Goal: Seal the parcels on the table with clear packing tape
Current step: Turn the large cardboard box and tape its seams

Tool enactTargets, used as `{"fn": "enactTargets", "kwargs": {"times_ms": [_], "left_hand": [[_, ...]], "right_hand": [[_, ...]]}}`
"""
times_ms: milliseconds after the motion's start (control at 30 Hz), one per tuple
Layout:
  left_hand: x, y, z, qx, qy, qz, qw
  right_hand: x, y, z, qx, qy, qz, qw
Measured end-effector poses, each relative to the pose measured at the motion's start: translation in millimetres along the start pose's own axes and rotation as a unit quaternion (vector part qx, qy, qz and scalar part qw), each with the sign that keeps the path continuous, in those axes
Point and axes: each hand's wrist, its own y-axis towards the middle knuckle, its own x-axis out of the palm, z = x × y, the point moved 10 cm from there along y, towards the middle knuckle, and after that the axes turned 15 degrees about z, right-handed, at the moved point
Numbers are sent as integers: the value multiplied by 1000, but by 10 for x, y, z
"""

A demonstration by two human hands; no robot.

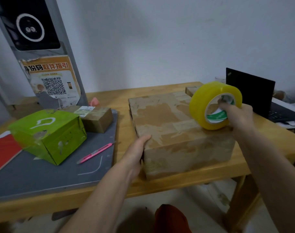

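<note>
Parcel pickup point: QR-code pickup poster (53, 81) on kiosk (34, 31), taped parcels (173, 125) on wooden table (109, 98).

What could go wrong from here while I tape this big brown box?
The right hand holds the tape roll on edge near the big box's right side; it could roll off. The left hand only braces one corner, so pulling tape may swing the box. Its top looks torn and patchy, so tape may stick poorly.
</note>
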Motion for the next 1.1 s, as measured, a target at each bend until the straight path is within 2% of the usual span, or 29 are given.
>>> {"fn": "enactTargets", "kwargs": {"times_ms": [133, 233, 300, 467, 533, 700, 900, 1100], "left_hand": [[51, -317, -207, 20, 15, -10, 1000], [198, -589, -350, 41, 68, -60, 995], [147, -634, -326, 54, 101, -47, 992], [-331, -20, 323, 169, 112, 134, 970], [-476, 263, 527, 184, 129, 172, 959], [-458, 771, 742, 198, 207, 148, 947], [-151, 973, 850, 314, 359, 60, 877], [-381, 761, 807, 378, 341, 128, 851]], "right_hand": [[20, -51, 37, 2, -35, 4, 999], [89, -103, 46, 6, -48, -7, 999], [174, -213, -36, 7, -31, -31, 999], [324, -589, -267, -42, -15, -103, 994], [323, -741, -330, -51, 0, -112, 992], [328, -979, -279, -70, -13, -143, 987], [284, -1067, -176, -127, -42, -105, 985], [219, -960, -178, -198, -68, -75, 975]]}}
